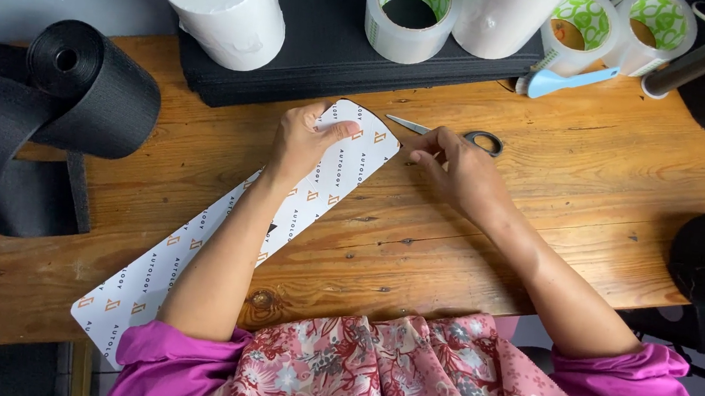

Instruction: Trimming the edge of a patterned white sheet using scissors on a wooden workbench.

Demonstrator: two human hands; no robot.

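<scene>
1. White card, long and round-ended: printed strip (155, 278) laid slantwise across the wooden desk (612, 188), near end at the lap, far end up the middle.
2. Left hand (306, 142) down on that far rounded end. Thumb stretched flat over the print, fingers curled in at the strip's edge, clamped on it by the look of things.
3. Right hand (454, 169) just off the strip's tip, on bare wood. Fingers drawn together in a pinch, tips aimed at the rounded end; cannot tell whether anything small sits between them.
4. Scissors (462, 137) lying flat just beyond the strip's tip, blades closed and pointing back at it, dark loops past the right knuckles. Close to the hand, not gripped.
5. Behind the strip's far end: a flat black stack (340, 59), a white paper roll (220, 4) leaning on it, and a clear tape roll (411, 14). Blue-handled tool (566, 79) well off to the right of the strip.
6. Left of the strip: fat roll of black webbing (92, 87), tail trailing off the edge.
7. Step in hand, as a judgement: steadying and fussing over the rounded end, pinning with one hand, picking at the tip with the other.
8. For any trimming there: fingers through the scissor loops first, left hand holding firm so the card stays put.
</scene>
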